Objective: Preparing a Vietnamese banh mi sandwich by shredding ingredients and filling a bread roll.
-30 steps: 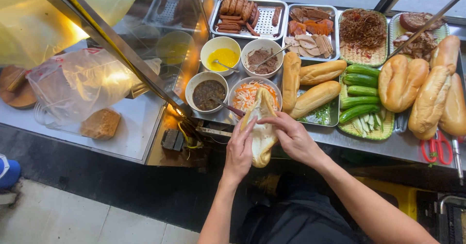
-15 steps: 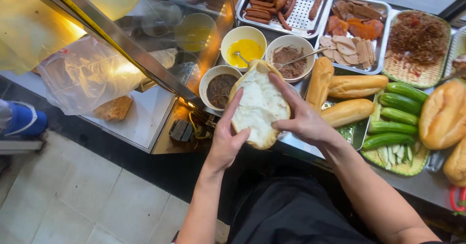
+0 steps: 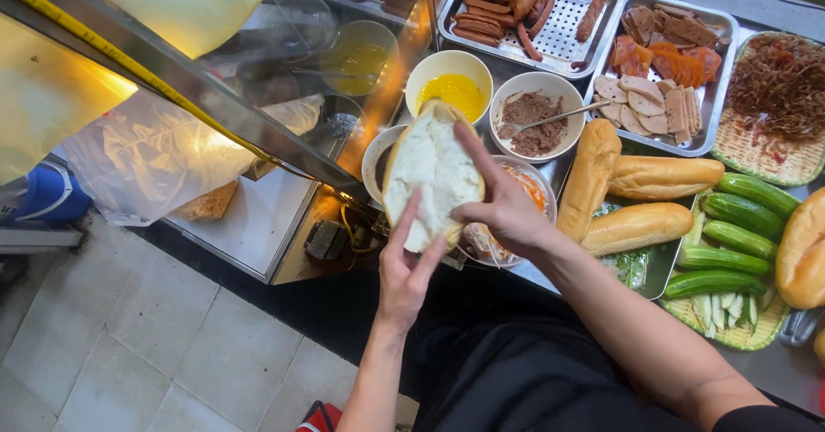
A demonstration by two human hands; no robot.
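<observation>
Holding the split baguette [image 3: 432,174] open, both hands are gripping it above the bowls; the left hand [image 3: 404,273] is cupping its near end; the right hand [image 3: 507,213] is pinching its right edge. Whole loaves [image 3: 636,200] are lying just right.

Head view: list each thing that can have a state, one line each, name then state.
split baguette: spread open, white crumb up, held above the bowls
left hand: gripping the bread's near end
right hand: holding its right edge
yellow sauce bowl: filled
brown paste bowl: filled, spoon resting in it
whole baguettes: uncut
cucumbers: whole
sausage tray: partly filled
</observation>
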